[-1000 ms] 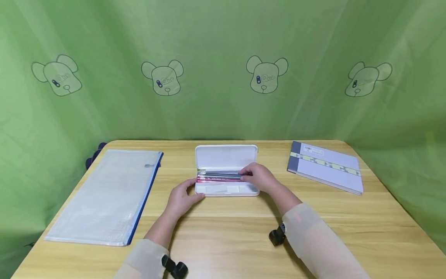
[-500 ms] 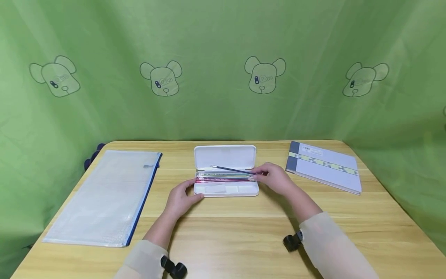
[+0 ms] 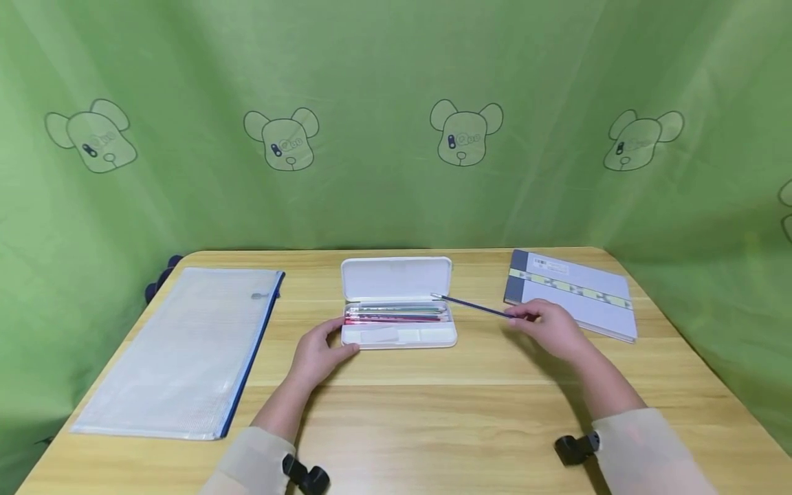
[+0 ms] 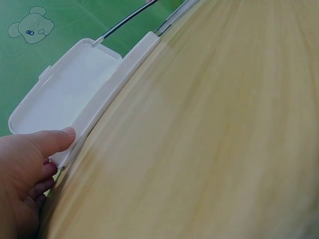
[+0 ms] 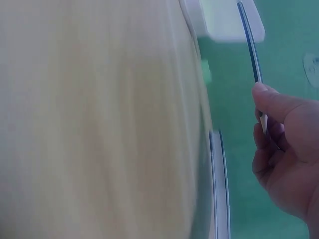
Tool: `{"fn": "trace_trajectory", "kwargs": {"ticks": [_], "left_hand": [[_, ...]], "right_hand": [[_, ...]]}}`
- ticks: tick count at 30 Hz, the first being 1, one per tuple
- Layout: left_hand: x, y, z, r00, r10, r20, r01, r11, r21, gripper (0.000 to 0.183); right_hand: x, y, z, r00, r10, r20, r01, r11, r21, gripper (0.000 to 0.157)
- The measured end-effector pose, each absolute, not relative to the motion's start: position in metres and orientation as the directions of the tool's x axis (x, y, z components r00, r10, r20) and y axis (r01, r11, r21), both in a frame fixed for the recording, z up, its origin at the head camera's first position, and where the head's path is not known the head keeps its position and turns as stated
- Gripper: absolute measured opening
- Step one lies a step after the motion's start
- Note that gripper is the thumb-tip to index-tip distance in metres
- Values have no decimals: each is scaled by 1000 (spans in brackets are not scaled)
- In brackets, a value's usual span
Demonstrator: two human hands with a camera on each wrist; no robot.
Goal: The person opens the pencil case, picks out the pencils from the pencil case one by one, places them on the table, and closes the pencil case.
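A white pencil case [image 3: 397, 278] stands with its lid raised at the middle of the table, several pencils [image 3: 396, 315] lying in its tray. At its left end my left hand [image 3: 318, 354] grips the corner, thumb on the front edge and fingers at the side. My right hand [image 3: 551, 326] pinches a dark pencil [image 3: 473, 304] near its sharpened end. That pencil is held up to the right of the case, its far end overlapping the case's right edge in the head view. In the right wrist view its bare wooden tip [image 5: 263, 124] shows below the thumb.
A mesh zip pouch [image 3: 179, 350] with a blue edge lies on the left of the wooden table [image 3: 396, 426]. A pale notebook [image 3: 575, 285] with a patterned band lies at the back right, just beyond the right hand. Green curtain [image 3: 371, 206] hangs behind.
My right hand has drawn the dark pencil out of the case and carried it rightward. The left hand has stayed at the case's left end.
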State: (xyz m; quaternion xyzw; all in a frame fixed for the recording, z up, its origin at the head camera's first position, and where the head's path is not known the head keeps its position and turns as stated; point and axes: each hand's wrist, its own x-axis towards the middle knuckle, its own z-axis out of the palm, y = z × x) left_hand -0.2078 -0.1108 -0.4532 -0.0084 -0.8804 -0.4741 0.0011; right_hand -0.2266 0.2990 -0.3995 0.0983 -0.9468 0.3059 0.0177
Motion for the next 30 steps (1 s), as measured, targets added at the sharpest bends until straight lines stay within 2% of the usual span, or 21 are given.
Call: {"fn": "trace_trajectory", "kwargs": {"ticks": [10, 17, 30], "left_hand": [[-207, -112, -452, -1000, 9, 2, 6, 548, 836, 64], [-207, -113, -452, -1000, 11, 4, 9, 553, 833, 64], [-207, -112, -455, -1000, 16, 25, 29, 555, 832, 62]], "right_hand": [[-212, 361, -405, -994, -84, 63, -104, 853, -511, 36], [-208, 401, -414, -1000, -18, -5, -13, 881, -473, 43], [-209, 424, -423, -997, -36, -72, -1, 900, -436, 39]]}}
